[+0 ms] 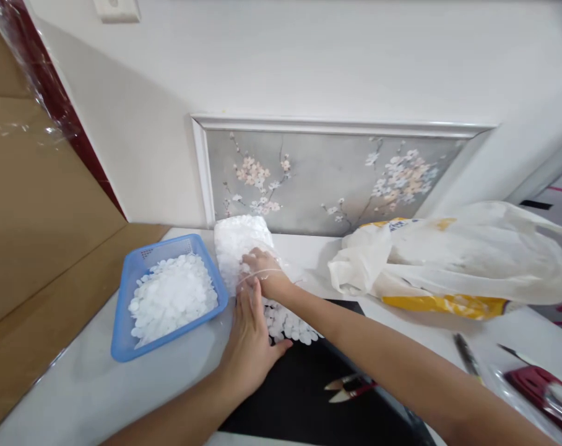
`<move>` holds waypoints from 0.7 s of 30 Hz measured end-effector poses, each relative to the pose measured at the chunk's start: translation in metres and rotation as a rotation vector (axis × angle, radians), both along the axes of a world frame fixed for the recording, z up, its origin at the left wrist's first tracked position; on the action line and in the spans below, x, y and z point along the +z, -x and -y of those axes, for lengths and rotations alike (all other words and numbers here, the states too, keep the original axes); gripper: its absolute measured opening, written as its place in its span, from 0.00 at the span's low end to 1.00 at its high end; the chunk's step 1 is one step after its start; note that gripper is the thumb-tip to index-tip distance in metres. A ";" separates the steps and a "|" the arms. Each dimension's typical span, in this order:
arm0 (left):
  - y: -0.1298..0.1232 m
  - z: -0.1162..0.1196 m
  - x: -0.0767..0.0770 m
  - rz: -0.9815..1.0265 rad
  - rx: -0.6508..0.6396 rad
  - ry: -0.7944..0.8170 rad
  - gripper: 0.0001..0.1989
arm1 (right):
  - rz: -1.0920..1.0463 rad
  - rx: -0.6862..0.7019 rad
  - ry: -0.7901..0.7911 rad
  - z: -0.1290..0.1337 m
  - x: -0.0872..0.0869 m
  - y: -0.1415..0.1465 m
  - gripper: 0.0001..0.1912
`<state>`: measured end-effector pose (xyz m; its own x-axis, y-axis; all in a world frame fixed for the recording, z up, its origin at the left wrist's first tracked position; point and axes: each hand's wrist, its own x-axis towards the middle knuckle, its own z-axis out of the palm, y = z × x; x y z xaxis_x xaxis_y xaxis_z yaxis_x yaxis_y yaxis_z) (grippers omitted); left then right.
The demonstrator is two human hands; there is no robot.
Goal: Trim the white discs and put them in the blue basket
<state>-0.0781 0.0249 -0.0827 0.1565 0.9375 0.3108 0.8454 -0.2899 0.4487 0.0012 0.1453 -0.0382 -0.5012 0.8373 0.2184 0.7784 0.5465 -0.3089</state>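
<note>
A clear plastic bag [237, 248] full of small white discs leans against the wall, its mouth facing me. Through that mouth reaches my right hand [268, 272], fingers curled at the discs, partly blurred by the plastic. My left hand [248, 353] lies at the bag's lower lip, fingers stretched and thumb spread away. Loose white discs [293, 325] form a pile on a black board [290, 396], beside my left thumb and below my right wrist. To the left, a blue plastic basket [118, 322] holds a heap of white discs [174, 297].
Two brushes [348, 390] with pale tips rest on the board near my right forearm. A white and yellow plastic bag [448, 260] lies at the right, with a pen-like tool [466, 356] and a dark red object [541, 393] nearer me. Cardboard [44, 217] borders the left.
</note>
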 end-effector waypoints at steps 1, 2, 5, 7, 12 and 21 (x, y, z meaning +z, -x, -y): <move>-0.001 0.000 -0.001 -0.010 0.005 -0.026 0.63 | -0.010 0.040 -0.024 0.012 -0.001 -0.007 0.09; -0.001 0.000 -0.001 -0.020 0.008 -0.044 0.63 | -0.022 0.078 -0.046 0.022 -0.003 -0.014 0.07; -0.001 0.002 0.000 -0.047 0.012 -0.060 0.62 | -0.059 0.130 -0.095 0.049 -0.009 -0.032 0.09; 0.000 0.002 0.001 -0.075 -0.004 -0.082 0.59 | -0.067 0.119 -0.121 0.062 -0.014 -0.041 0.13; 0.002 0.005 0.008 -0.120 -0.047 -0.143 0.51 | -0.048 0.120 -0.168 0.086 -0.020 -0.062 0.18; 0.001 0.015 0.013 -0.167 -0.121 -0.178 0.38 | -0.056 0.137 -0.130 0.124 -0.021 -0.090 0.20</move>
